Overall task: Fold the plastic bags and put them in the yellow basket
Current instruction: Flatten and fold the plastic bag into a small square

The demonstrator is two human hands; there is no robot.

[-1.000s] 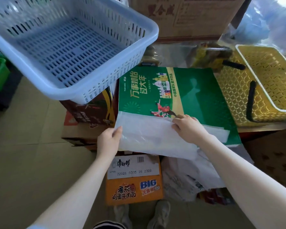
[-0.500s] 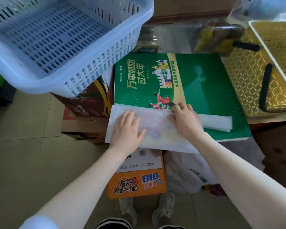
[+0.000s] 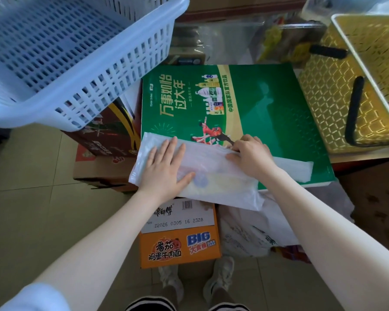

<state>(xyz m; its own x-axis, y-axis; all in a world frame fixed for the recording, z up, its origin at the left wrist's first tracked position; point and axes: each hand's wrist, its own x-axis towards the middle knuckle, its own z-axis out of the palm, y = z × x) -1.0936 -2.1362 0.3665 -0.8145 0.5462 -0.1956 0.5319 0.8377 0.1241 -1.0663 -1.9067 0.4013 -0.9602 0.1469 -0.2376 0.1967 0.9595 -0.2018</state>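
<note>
In the head view, the thin white translucent plastic bag (image 3: 202, 176) lies flat on the near part of the large green printed cardboard box (image 3: 256, 122), which serves as a firm work surface for folding. The near edge of the bag hangs a little over the box edge. The left hand (image 3: 166, 169) rests on the left part of the bag with straight, spread fingers and grasps nothing; I judge it presses the film flat so the crease holds and air goes out. The right hand (image 3: 249, 156) sits on the far edge of the bag, its fingers bent down onto the film; whether they pinch the edge or only press it, I cannot tell. A narrow folded strip of white plastic (image 3: 294, 169) shows to the right of this hand on the box.

The yellow lattice plastic basket (image 3: 337, 90) with black handles stands just beside the box on the right, within easy reach. No bag is visible in the part of it that shows, so the task looks at an early step. The pale blue slotted plastic basket (image 3: 81, 59) stands at the upper left.
</note>
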